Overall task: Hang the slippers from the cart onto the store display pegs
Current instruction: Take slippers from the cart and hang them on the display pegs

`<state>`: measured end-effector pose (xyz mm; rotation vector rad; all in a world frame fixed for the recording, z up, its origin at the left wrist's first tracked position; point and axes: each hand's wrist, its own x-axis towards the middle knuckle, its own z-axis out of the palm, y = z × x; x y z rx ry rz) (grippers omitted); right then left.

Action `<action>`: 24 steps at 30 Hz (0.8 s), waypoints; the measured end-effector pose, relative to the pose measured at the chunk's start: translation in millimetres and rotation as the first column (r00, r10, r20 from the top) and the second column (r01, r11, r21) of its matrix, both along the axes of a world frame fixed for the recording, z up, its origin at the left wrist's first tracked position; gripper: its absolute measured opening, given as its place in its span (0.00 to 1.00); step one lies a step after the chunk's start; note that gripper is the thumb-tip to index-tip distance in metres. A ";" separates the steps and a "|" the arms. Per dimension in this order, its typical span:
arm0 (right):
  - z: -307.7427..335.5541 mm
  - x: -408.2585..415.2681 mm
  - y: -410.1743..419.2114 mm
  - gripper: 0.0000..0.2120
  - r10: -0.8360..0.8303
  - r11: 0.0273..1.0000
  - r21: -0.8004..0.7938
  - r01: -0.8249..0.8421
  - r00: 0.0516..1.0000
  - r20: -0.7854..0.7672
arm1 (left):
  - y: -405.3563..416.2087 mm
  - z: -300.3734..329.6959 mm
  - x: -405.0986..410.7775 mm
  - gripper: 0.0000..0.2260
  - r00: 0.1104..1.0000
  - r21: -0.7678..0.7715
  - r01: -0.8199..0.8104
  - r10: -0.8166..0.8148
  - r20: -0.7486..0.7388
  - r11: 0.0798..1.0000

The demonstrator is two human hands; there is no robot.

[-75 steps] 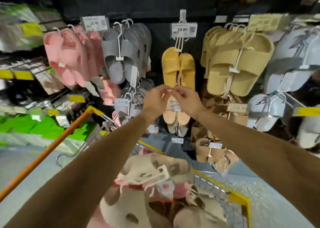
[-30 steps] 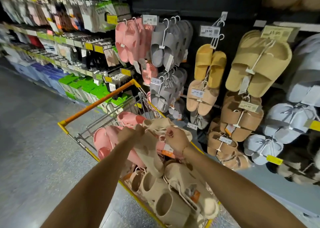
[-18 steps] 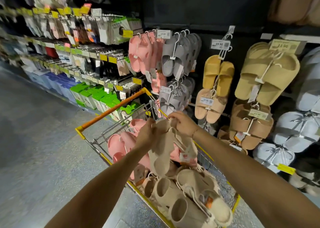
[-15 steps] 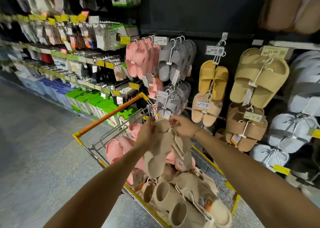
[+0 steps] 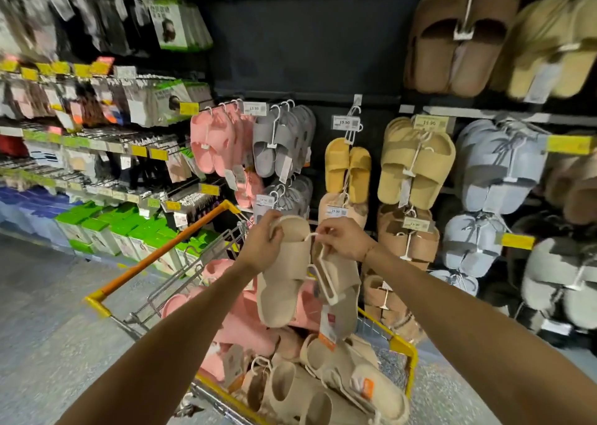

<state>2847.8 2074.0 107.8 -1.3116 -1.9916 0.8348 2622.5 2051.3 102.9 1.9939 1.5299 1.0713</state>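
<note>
The left hand (image 5: 263, 245) curls its fingers round the top edge of a pair of beige foam slide slippers (image 5: 290, 279); the right hand (image 5: 344, 239) pinches their white plastic hanger hook (image 5: 311, 235) — two slippers held above the yellow wire cart (image 5: 402, 348), just before the pegged slipper wall.

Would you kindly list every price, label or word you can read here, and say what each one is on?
"19.90": white price tag above the yellow slippers.
"19.90": white price tag on the peg below them.
"19.90", faint: tag between the pink and grey slippers.
"19.90", blurred and uncertain: yellowish tag above the tan slippers.
Unreadable: the yellow shelf labels, the packet print, and the tag on the held beige pair.
</note>
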 end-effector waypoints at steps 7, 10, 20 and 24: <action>19.4 11.3 6.4 0.11 -0.113 0.988 0.096 0.121 0.990 -0.082 | 23.4 20.7 4.5 0.10 0.994 0.030 0.105 -0.106 0.033 0.994; 31.3 19.5 5.9 0.06 -0.148 0.982 0.094 0.162 0.979 -0.140 | 34.8 24.9 7.5 0.09 0.987 -0.003 0.150 -0.149 0.064 0.989; 56.6 42.9 11.0 0.07 -0.218 0.973 -0.018 0.230 0.891 -0.398 | 56.2 18.3 17.2 0.09 0.945 0.005 0.128 -0.123 0.303 0.992; 56.0 41.3 15.5 0.07 -0.197 0.976 0.025 0.217 0.925 -0.325 | 58.9 28.7 25.1 0.09 0.932 -0.001 0.165 -0.156 0.328 0.986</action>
